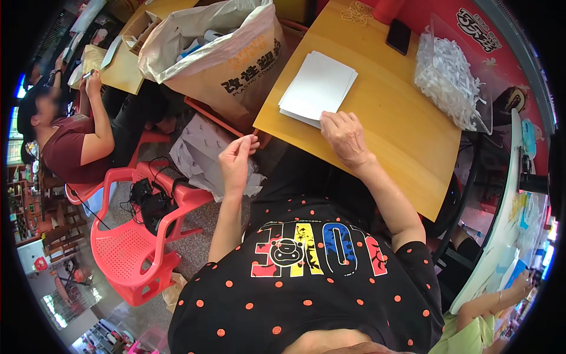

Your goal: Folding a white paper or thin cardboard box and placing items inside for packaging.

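Observation:
A stack of white paper sheets (318,85) lies on the yellow wooden table (407,171), its sheets slightly out of line with one another. My right hand (346,138) is at the stack's near right corner, its fingers closed on the sheet edges there. Off the table's near left corner, my left hand (237,158) hangs in the air, fingers curled together against the thumb. Nothing shows between them, and it is apart from the paper.
A clear bin (451,76) of white paper-like strips stands at the table's right, near a dark phone (398,36) and rubber bands (357,13). Left are a large woven sack (236,76), a red plastic chair (127,248) with black cables, and a seated person (76,138).

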`<state>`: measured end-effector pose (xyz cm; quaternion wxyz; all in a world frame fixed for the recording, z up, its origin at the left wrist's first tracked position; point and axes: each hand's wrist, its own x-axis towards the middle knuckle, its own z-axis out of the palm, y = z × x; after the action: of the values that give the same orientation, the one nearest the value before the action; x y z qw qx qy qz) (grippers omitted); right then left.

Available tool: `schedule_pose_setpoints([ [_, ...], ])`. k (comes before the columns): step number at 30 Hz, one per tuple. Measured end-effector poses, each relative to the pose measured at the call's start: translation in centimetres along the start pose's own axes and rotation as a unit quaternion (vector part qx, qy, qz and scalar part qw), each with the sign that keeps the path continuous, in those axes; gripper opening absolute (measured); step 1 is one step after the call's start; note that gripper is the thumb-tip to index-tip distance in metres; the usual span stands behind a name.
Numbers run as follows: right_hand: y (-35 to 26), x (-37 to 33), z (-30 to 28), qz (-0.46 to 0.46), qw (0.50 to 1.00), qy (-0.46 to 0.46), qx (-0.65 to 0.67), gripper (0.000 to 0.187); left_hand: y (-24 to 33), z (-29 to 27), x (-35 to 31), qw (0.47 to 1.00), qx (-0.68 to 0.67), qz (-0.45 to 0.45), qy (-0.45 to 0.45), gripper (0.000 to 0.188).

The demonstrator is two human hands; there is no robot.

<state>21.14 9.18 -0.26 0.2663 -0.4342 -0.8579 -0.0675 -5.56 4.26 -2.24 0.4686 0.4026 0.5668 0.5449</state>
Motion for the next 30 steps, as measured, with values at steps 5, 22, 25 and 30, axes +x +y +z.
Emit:
schedule_pose_setpoints([
  [5, 0.0, 0.8, -2.1, 0.026, 0.994, 0.096, 0.042, 0.016, 0.9, 2.3, 0.0, 0.980, -0.126, -0.116, -0.102, 0.031],
  [22, -1.9, -3.6, -9.8, 0.364, 0.690, 0.037, 0.625, 0.007, 5.9, 7.0, -0.5, 0.932, -0.153, 0.036, -0.327, 0.030],
  [25, -1.3, -3.3, -8.6, 0.392, 0.634, 0.035, 0.666, 0.011, 7.6, 7.1, -1.9, 0.905, 0.052, 0.226, -0.357, 0.026],
  [30, -0.5, -4.3, -5.7, 0.430, 0.570, -0.016, 0.700, 0.009, 8.5, 8.0, -2.4, 0.781, 0.285, 0.432, -0.350, 0.021],
])
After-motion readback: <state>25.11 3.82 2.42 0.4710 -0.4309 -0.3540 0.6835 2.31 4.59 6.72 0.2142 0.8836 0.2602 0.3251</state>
